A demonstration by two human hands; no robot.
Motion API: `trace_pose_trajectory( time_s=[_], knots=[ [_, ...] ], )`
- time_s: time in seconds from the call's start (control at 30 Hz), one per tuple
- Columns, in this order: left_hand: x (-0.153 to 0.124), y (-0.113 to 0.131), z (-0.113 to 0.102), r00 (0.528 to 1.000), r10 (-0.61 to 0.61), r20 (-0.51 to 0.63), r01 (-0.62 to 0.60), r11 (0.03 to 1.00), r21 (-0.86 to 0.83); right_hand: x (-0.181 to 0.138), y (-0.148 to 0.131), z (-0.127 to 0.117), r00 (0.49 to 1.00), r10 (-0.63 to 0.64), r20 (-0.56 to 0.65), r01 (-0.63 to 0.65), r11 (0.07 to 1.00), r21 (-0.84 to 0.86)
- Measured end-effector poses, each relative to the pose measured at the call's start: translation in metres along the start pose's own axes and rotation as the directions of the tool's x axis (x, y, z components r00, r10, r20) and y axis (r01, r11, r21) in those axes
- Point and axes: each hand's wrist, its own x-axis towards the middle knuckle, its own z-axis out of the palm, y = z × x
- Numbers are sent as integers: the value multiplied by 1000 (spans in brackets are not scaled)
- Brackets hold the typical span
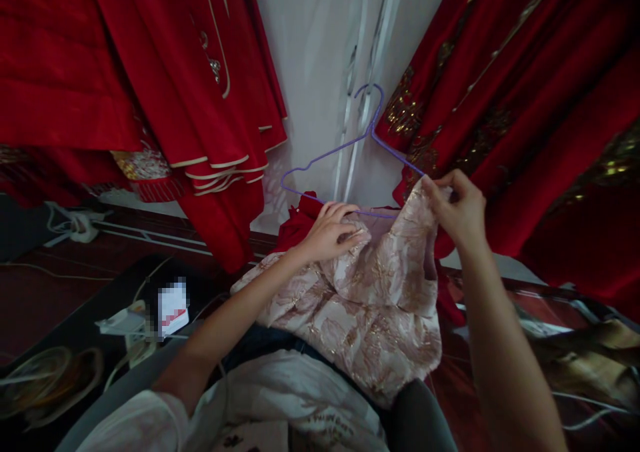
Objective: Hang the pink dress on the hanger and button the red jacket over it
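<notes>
A pale pink brocade dress [370, 312] with gold floral pattern lies across my lap, its neckline facing away from me. A purple wire hanger [340, 149] stands at its top, hook pointing up and away. The hanger's right arm reaches into the right shoulder of the dress; its left end shows bare. My right hand [463, 209] is closed, pinching the right shoulder strap at the hanger's end. My left hand [335, 233] is closed on the left shoulder of the dress, just below the hanger's bottom bar. Its fingers partly hide the cloth there.
Red garments [150, 59] with silver trim hang at the left, and more red garments [540, 119] with gold sequins hang at the right. White cabinet doors [310, 59] stand between them. A power strip [140, 349] with cords and a white box [175, 309] are at the lower left.
</notes>
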Motion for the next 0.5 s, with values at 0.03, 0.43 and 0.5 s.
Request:
trace_pose_trajectory(
  time_s=[0.03, 0.43, 0.5],
  knots=[
    [0, -9, -8, 999, 20, 37, -21, 1000, 8, 0, 0, 0, 1000, 4, -1, -4, 1000, 1],
    [-68, -131, -62, 859, -432, -277, 500, 823, 270, 23, 16, -11, 995, -60, -75, 56, 996, -66],
    [-75, -135, -67, 841, -453, -295, 526, 812, 253, 24, 17, -12, 996, -59, -62, 56, 997, -53]
  ],
)
